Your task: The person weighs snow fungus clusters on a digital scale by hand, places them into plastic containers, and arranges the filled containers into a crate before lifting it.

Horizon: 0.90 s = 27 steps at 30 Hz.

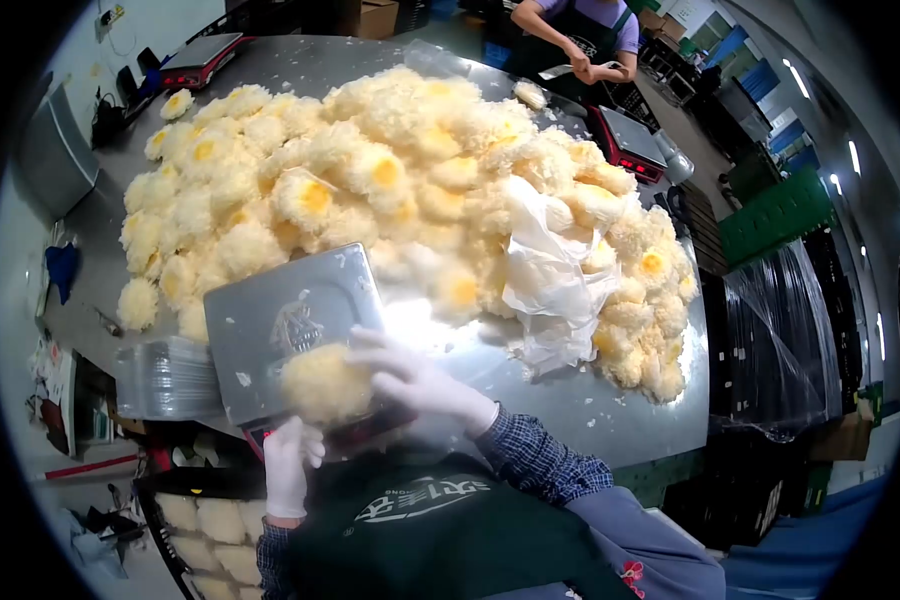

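A shaggy pale-yellow lion's mane mushroom (327, 386) sits on the metal plate of a weighing scale (260, 310), toward its near edge. Beside it on the right is my right hand (420, 385), white-gloved and slightly blurred, its fingers spread apart; whether they touch the mushroom is unclear. My left hand (290, 465), also gloved, is at the scale's near left edge below the mushroom. Its fingers are curled in, and anything inside them is hidden. Beyond the scale spreads a large heap of similar mushrooms (410, 130), some with orange-yellow patches.
Stacked clear plastic trays (170, 378) stand left of the scale. A crumpled white sheet (555, 285) lies against the heap. Two more scales, one far left (200, 58) and one far right (630, 138), rest on the metal table. Across it, a co-worker (580, 50) holds something pale.
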Each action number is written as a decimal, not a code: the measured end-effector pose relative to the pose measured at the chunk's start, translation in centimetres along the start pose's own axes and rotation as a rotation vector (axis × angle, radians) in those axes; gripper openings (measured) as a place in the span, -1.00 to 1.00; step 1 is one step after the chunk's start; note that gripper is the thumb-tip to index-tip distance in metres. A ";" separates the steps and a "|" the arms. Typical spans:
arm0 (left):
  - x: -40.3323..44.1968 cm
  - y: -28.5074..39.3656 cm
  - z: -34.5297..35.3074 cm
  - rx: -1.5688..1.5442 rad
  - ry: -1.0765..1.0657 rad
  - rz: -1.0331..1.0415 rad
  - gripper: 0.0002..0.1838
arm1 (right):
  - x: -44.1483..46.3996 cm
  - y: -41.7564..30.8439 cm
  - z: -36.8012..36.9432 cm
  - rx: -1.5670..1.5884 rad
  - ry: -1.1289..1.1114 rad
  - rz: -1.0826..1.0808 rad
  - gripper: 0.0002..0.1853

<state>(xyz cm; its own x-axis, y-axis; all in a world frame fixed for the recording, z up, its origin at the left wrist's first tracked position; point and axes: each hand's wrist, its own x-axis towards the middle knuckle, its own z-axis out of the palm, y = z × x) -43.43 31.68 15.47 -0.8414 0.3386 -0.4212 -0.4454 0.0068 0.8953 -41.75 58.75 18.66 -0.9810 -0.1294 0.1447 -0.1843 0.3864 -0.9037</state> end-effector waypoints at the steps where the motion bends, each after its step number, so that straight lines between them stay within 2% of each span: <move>1: 0.0 0.1 0.0 -0.040 0.005 0.012 -0.44 | -0.2 0.8 0.1 -0.042 0.001 0.005 -0.56; 2: 0.0 0.4 -0.1 -0.161 -0.048 -0.037 -0.36 | -0.3 1.3 0.4 -0.082 0.004 0.011 -0.57; 4: 0.1 0.6 -0.3 -0.329 -0.157 -0.138 -0.33 | -0.6 0.7 1.3 -0.031 0.104 0.063 -0.58; 5: 0.1 0.5 -0.5 -0.233 -0.149 -0.109 -0.46 | -0.8 0.2 1.8 0.006 0.167 0.087 -0.58; 6: -0.4 2.0 0.5 0.034 -0.102 -0.048 -0.65 | -1.1 -0.2 2.2 0.041 0.228 0.110 -0.58; 7: -0.4 1.9 0.8 0.029 -0.082 -0.054 -0.73 | -1.7 -0.4 2.6 -0.032 0.272 0.276 -0.57; 8: -0.4 1.8 0.9 0.022 -0.063 -0.055 -0.80 | -2.0 -0.9 2.2 0.017 0.219 0.435 -0.60; 10: -0.3 1.7 0.8 -0.064 -0.057 -0.102 -0.82 | -2.3 -1.1 1.2 0.503 0.029 0.735 -0.63; 13: -0.1 1.3 0.8 -0.112 -0.066 -0.113 -0.85 | -3.7 -0.3 1.7 0.760 0.071 0.593 -0.73; 17: -0.6 1.2 1.4 -0.108 -0.079 -0.051 -0.87 | -4.3 0.3 3.3 0.747 0.179 0.667 -0.87; 20: -1.0 1.1 0.7 -0.052 -0.116 -0.029 -0.84 | -4.4 -0.7 3.0 0.738 0.133 0.672 -0.90; 21: -1.0 1.2 0.2 -0.066 -0.199 0.041 -0.83 | -4.1 -1.6 2.8 0.592 0.147 0.585 -0.91; 22: -1.6 2.5 -0.1 0.023 -0.216 0.044 -0.80 | -3.8 -2.6 2.9 0.472 0.126 0.497 -0.92; 23: -1.8 1.6 -1.4 0.029 -0.294 0.165 -0.66 | -3.7 -2.8 3.0 0.488 0.124 0.394 -0.92; 24: -2.6 1.7 -1.8 -0.194 -0.304 0.205 -0.47 | -3.3 -3.5 3.3 0.406 0.109 0.424 -0.91; 25: -3.1 2.1 -1.9 -0.235 -0.239 0.325 -0.29 | -3.0 -3.7 2.9 0.416 -0.009 0.416 -0.92; 26: -3.6 1.9 -2.1 -0.299 -0.151 0.306 -0.29 | -2.5 -4.9 3.0 0.501 -0.127 0.299 -0.90; 27: -4.8 2.4 -2.3 -0.219 -0.009 0.338 -0.33 | -2.4 -4.8 4.1 0.510 -0.229 0.320 -0.87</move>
<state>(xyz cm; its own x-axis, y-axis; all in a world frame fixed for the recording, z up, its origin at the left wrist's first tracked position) -41.11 27.93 19.30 -0.9495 0.2952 -0.1062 -0.1995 -0.3070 0.9306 -38.22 53.45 20.99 -0.9344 -0.2933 -0.2022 0.2223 -0.0368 -0.9743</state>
